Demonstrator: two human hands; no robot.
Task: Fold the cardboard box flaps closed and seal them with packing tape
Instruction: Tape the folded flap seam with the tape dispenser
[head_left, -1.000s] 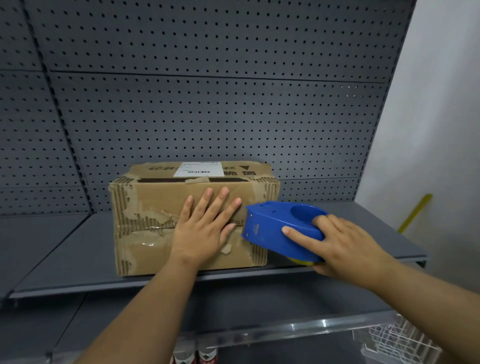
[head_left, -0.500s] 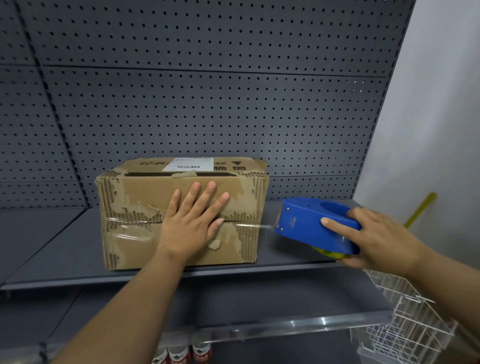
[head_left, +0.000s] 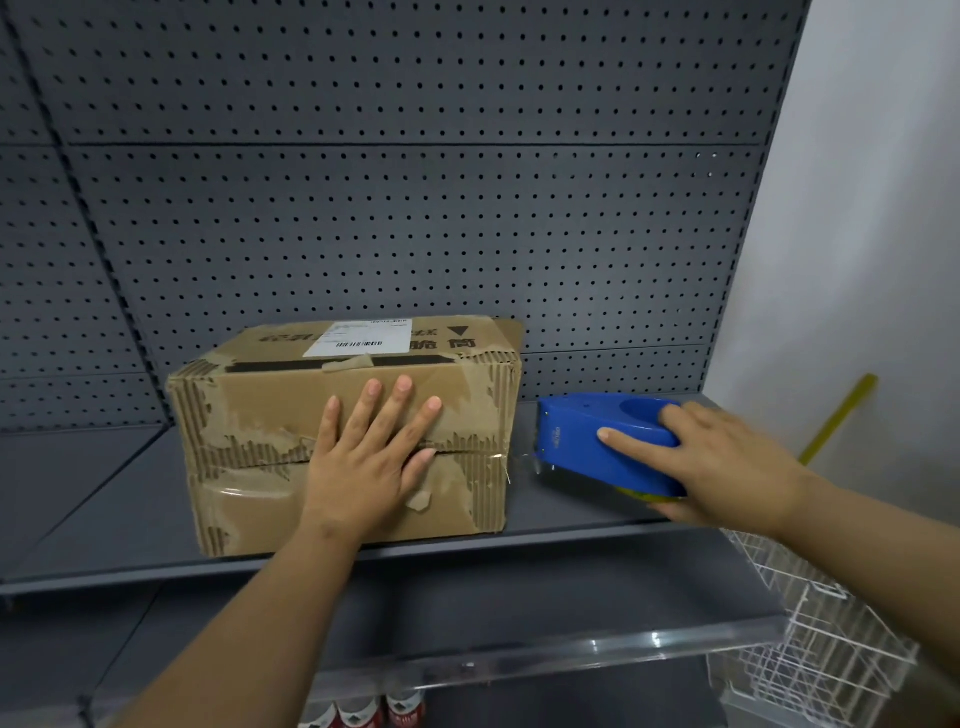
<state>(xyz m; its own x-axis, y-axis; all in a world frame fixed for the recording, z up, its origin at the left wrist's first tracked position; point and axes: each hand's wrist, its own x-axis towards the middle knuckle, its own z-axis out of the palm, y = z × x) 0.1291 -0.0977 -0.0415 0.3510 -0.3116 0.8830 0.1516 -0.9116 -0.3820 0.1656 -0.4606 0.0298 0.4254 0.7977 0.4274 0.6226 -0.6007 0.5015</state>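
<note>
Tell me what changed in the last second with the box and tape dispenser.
The right hand drew the blue tape dispenser rightward off the front of the cardboard box, past its right edge; a strand of tape now spans the gap. The left hand stayed flat on the box, which stayed on the shelf.

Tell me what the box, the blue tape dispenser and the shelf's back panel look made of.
Box: brown corrugated cardboard, matte; torn skin bares ribbing at its edges. Tape dispenser: likely hard plastic, smooth blue with slight sheen. Back panel: grey pegboard, probably painted metal, matte, even rows of holes.
</note>
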